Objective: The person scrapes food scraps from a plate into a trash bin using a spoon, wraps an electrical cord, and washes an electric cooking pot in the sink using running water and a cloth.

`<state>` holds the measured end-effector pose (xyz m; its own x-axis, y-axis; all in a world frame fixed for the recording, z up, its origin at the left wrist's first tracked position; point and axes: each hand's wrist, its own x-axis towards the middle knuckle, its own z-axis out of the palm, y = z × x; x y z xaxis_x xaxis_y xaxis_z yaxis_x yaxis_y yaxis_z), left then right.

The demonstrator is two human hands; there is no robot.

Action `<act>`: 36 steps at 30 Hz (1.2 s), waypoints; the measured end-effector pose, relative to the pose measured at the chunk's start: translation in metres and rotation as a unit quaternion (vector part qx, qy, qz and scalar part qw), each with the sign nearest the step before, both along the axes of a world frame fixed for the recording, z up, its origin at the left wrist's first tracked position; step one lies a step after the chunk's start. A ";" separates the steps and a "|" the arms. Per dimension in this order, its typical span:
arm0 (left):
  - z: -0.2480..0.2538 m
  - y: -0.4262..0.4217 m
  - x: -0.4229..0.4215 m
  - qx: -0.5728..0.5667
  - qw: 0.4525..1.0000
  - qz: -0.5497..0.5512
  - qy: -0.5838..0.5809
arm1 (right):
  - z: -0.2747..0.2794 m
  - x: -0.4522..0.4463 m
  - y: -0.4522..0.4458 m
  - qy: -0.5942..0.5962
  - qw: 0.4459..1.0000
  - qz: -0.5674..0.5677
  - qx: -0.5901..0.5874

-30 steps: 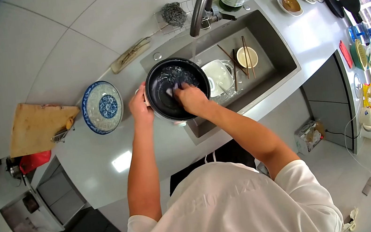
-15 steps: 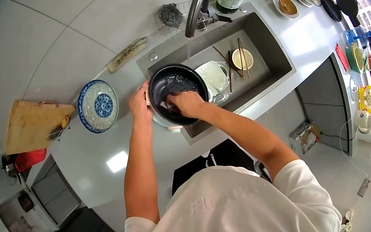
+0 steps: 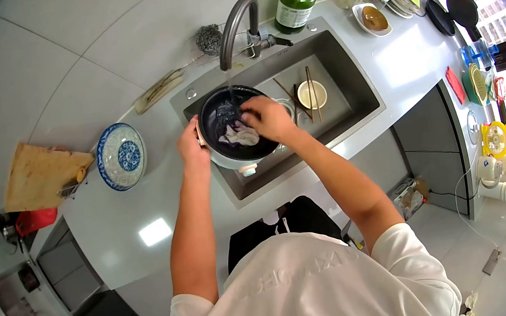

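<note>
A pot with a black inside and pale outside is tilted over the left part of the sink, under a thin stream of water. My left hand is closed on the handle at its left side. A wet whitish cloth with dark edging lies crumpled inside the pot, with water around it. My right hand is over the pot's right rim, its fingers apart and reaching inside, close to the cloth but seemingly not holding it. The faucet arches above the pot.
In the grey sink are a cream bowl and chopsticks. A blue-and-white plate sits on the left counter near a wooden board. Behind stand a green pump bottle and a steel scourer.
The pot has moved right relative to the sink, under the stream. My right hand has drawn back from the pot's bottom to its right rim, exposing the cloth. The view has shifted.
</note>
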<state>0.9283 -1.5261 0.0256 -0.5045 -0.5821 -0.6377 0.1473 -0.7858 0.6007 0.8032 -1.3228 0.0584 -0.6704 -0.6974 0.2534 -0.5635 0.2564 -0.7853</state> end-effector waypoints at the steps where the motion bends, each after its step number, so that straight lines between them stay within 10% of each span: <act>1: -0.002 0.005 -0.003 0.005 1.000 0.006 0.007 | 0.002 -0.012 0.005 -0.049 0.997 -0.064 0.004; 5: -0.007 0.022 -0.006 0.012 1.000 0.024 0.015 | -0.034 -0.102 0.023 0.102 0.975 -0.185 0.067; 15: -0.011 0.034 0.008 0.015 0.998 0.066 0.016 | -0.026 -0.146 0.028 -0.086 0.973 -0.199 0.076; 19: 0.001 0.033 0.023 0.009 0.996 0.086 0.011 | -0.010 -0.071 0.023 0.135 0.987 -0.085 0.011; 23: 0.004 0.021 0.053 -0.008 0.995 0.097 0.030 | -0.001 0.033 -0.007 -0.010 0.967 0.228 0.109; 36: -0.008 -0.021 0.152 0.010 0.974 0.205 0.097 | -0.027 0.126 -0.112 0.244 0.932 0.145 0.225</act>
<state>1.0804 -1.5473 0.0172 -0.3438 -0.7489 -0.5665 0.5611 -0.6476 0.5156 0.9292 -1.4343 0.0316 -0.3182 -0.9409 0.1165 -0.9225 0.2789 -0.2667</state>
